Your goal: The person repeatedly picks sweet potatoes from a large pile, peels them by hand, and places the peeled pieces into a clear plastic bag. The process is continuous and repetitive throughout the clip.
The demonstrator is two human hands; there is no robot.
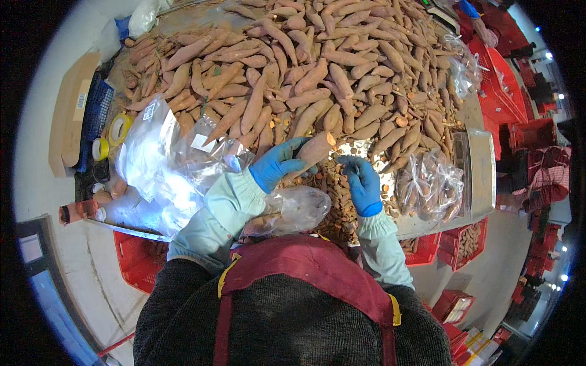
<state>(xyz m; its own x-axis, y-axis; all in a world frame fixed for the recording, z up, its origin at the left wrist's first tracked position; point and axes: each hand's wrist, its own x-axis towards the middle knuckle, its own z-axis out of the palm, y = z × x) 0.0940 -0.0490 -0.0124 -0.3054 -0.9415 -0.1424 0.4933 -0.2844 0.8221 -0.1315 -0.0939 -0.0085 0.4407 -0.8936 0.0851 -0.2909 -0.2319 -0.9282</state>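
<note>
My left hand, in a blue glove, grips a sweet potato whose upper end is cut off, showing pale orange flesh. To its right is my blue-gloved right hand, fingers curled and apart from that sweet potato. Whether something small sits in those fingers is too dark to tell. Cut ends and trimmings lie heaped below and between both hands. Close to my apron, a clear plastic bag rests by my left forearm, with sweet potatoes partly visible inside. A large pile of sweet potatoes spreads beyond my hands.
Clear plastic bags cover the table's left side, near yellow tape rolls and a blue basket. Filled, tied bags sit at right beside a metal-topped box. Red crates stand below. Another person's arm shows at upper right.
</note>
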